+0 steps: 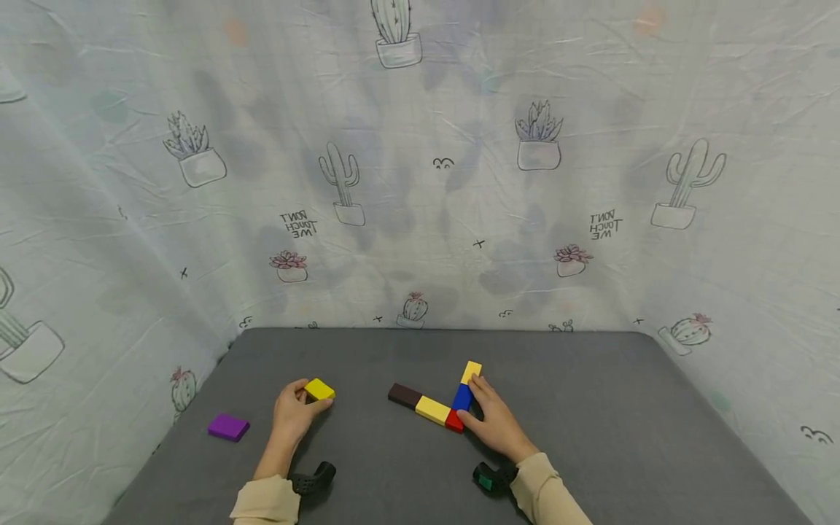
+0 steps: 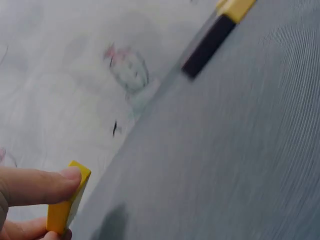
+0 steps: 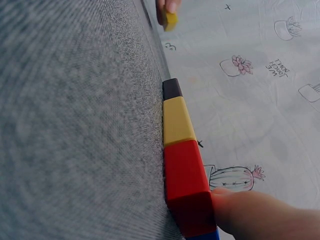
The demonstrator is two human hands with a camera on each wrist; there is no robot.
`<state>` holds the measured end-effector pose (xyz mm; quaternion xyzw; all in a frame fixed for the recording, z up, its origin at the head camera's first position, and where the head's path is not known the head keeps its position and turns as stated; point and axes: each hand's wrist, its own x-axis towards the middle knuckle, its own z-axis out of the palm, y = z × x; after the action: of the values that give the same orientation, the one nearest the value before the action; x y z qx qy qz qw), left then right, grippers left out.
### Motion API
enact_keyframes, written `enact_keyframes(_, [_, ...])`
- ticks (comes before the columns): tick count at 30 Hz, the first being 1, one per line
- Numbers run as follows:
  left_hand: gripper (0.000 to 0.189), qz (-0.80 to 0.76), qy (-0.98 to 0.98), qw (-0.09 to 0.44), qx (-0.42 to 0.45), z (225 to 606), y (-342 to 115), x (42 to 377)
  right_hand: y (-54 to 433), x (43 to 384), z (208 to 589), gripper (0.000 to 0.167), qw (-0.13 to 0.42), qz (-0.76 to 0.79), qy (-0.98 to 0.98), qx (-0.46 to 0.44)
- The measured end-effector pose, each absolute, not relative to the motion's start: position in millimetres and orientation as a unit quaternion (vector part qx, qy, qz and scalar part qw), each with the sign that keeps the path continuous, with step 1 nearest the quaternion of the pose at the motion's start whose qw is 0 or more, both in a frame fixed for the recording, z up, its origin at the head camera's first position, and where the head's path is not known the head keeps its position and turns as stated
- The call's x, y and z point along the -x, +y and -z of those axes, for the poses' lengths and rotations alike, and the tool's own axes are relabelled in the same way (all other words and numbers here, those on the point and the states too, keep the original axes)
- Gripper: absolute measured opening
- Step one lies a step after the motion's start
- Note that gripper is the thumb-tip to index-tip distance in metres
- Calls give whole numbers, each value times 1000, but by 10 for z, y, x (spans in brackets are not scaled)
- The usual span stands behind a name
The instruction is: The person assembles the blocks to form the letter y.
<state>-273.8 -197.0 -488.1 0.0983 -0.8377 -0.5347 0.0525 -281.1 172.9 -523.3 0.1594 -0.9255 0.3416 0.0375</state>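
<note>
My left hand (image 1: 293, 414) pinches a bright yellow block (image 1: 319, 389) between thumb and fingers. The left wrist view shows this yellow block (image 2: 69, 200) tilted, with the thumb on one side. On the grey table my right hand (image 1: 496, 423) rests at a bent line of blocks. Its thumb touches the red block (image 1: 454, 421) at the corner, and its fingers lie by the blue block (image 1: 462, 398) and the pale yellow block (image 1: 470, 372) at the far end. From the red corner, another pale yellow block (image 1: 433, 410) and a dark brown block (image 1: 404, 396) run leftward, end to end.
A purple block (image 1: 228, 427) lies alone on the table, left of my left hand. The grey tabletop (image 1: 623, 423) ends at a hanging sheet (image 1: 420, 182) printed with cacti, which surrounds the back and sides.
</note>
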Motion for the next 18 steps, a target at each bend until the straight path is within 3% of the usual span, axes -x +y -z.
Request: enact_keyframes(18, [71, 599, -800, 10, 23, 4614, -1203, 2616, 1736, 2815, 5239, 74, 33, -339, -927, -156])
